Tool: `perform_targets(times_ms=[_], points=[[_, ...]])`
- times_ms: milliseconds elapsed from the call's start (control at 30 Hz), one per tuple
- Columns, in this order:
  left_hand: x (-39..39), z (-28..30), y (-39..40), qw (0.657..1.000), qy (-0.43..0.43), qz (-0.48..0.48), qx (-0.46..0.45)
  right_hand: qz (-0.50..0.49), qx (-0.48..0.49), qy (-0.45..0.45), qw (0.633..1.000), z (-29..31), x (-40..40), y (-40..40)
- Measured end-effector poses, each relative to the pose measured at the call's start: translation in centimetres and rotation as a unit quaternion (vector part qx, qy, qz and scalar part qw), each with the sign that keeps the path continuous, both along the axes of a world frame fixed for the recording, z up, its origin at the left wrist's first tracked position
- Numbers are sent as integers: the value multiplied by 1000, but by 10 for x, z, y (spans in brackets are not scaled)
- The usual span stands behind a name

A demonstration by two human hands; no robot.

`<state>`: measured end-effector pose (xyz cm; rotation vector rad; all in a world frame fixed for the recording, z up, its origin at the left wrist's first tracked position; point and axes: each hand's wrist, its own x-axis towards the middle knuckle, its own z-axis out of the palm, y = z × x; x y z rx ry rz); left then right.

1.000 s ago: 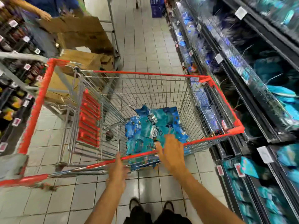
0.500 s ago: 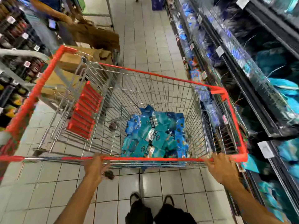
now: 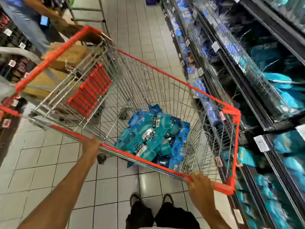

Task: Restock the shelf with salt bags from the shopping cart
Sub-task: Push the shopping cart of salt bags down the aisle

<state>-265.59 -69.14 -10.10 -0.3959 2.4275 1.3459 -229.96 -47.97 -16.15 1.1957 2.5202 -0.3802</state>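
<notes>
A wire shopping cart (image 3: 165, 80) with a red-edged rim stands in the aisle, turned at an angle. Several teal and blue salt bags (image 3: 153, 138) lie heaped at its bottom, near my end. My left hand (image 3: 90, 146) grips the near red rim at its left part. My right hand (image 3: 198, 180) grips the same rim close to the right corner. The shelf (image 3: 257, 100) on my right is dark, with wire fronts, white price tags and more teal bags lying on it. The cart's right side is close against the shelf.
Brown cardboard boxes (image 3: 66, 60) sit on a trolley beyond the cart's far left corner. Another person in blue (image 3: 28, 22) stands there at top left. A dark shelf of goods (image 3: 9, 63) lines the left. The tiled aisle floor (image 3: 135, 30) runs ahead.
Both hands went from reaching over the bags to gripping the near rim, spread apart. The cart has swung, its near right corner now lower and closer to the right shelf.
</notes>
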Motion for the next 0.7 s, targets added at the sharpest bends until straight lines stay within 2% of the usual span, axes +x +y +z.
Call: perform_targets(times_ms=[100,167,267,333,367,500,600,633,700], points=[[12,-11,22,996,-22,-72,-41,-37,-15,66,997,-1,-12,-24],[26,-23,36,990,-36,-122,-53,-59,-33,65,996,3,-21,-39],[62,-37,59,983,-24,-179,-27,-78,-45,139,986,8,-34,-61],[95,-46,73,976,-55,-211,-25,-120,-92,191,970,8,-41,-70],[113,-48,80,975,-73,-211,-19,-126,-130,190,965,10,-46,-74],[153,-58,101,980,-97,-168,-52,-124,-168,171,963,8,-56,-72],[140,-61,99,975,-96,-177,-99,-134,-244,222,934,12,-56,-51],[132,-61,97,974,-90,-185,-100,-133,-203,244,939,9,-54,-31],[119,-62,95,973,-83,-195,-93,-141,-25,230,963,5,-52,28]])
